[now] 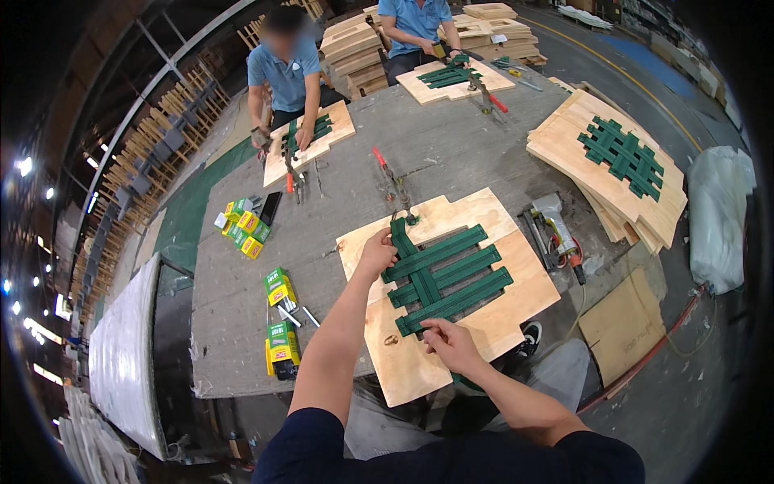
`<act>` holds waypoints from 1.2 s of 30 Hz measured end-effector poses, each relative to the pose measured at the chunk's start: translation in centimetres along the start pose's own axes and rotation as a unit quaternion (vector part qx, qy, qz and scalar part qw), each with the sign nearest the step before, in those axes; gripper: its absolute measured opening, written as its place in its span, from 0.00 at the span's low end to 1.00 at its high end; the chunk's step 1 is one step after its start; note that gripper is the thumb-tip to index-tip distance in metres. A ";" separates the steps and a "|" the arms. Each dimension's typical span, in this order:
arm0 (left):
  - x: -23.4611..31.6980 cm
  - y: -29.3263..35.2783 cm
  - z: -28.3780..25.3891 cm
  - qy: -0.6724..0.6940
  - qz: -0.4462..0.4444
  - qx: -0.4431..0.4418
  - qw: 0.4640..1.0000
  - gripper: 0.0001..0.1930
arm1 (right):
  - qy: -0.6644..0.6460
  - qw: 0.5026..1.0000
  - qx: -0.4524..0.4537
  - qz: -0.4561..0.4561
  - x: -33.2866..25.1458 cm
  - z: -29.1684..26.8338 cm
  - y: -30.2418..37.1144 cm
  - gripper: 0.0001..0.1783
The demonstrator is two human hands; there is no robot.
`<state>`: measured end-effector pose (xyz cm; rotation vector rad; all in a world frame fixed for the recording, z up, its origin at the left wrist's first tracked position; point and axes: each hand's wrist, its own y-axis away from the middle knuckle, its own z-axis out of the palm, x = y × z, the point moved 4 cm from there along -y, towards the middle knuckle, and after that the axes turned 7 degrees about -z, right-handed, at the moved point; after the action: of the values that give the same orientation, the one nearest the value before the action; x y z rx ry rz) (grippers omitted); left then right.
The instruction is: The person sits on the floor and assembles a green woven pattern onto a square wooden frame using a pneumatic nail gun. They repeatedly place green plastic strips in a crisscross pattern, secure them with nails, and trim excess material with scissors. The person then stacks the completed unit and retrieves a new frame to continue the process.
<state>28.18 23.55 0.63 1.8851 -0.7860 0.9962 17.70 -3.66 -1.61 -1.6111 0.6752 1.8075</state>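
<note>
I saw the plywood panel point(476, 315) lying on the grey counter point(242, 323), its near corner overhanging the edge toward my lap. Green webbing straps point(447, 278) crossed it: three long bands running diagonally and a shorter run woven across them. My left hand point(377, 252) gripped the upper end of the crosswise strap near the panel's far-left edge, fingers curled round it. My right hand point(451, 343) pinched the lower end of the webbing at the panel's near edge, thumb and fingertips closed on the strap.

Just beyond the panel, a clamping tool with red handles point(391, 179) lay pointing at its far edge, its tip close to my left hand. To the right, a pneumatic stapler point(556, 230) rested on the counter just beside the panel, its hose trailing off the edge. Left of my forearm sat green-and-yellow staple boxes point(280, 319) with loose staple strips point(300, 316) among them, and another cluster of boxes point(242, 226) farther off.

On the right, a stack of finished panels point(605, 161) with woven green webbing stood well apart. Across the counter, two other people in blue shirts worked at their own panels point(310, 137), one person's hand point(302, 137) pressed on a strap. A white plastic bag point(721, 218) stood on the floor at far right, and a flat cardboard piece point(625, 323) lay below the counter edge.
</note>
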 end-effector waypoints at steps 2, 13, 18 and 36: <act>0.4 0.6 0.9 -0.005 0.022 0.062 0.998 0.18 | -0.001 1.000 -0.001 -0.012 0.0 -0.2 0.6 0.17; -0.5 2.4 0.6 0.054 -0.069 0.057 0.995 0.09 | 0.059 0.997 -0.048 0.031 -0.8 -1.3 3.4 0.14; -2.3 2.5 -1.2 0.118 -0.084 0.065 0.987 0.11 | 0.149 0.982 0.041 -0.106 -4.8 -2.1 -10.0 0.08; -0.6 3.7 1.0 -0.151 0.144 0.158 0.965 0.08 | 0.388 0.903 0.017 -0.186 -1.7 -3.0 -20.2 0.07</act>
<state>25.20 21.09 1.23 2.2779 -1.1627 1.0743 34.64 7.67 0.29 -2.2571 0.6545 0.8408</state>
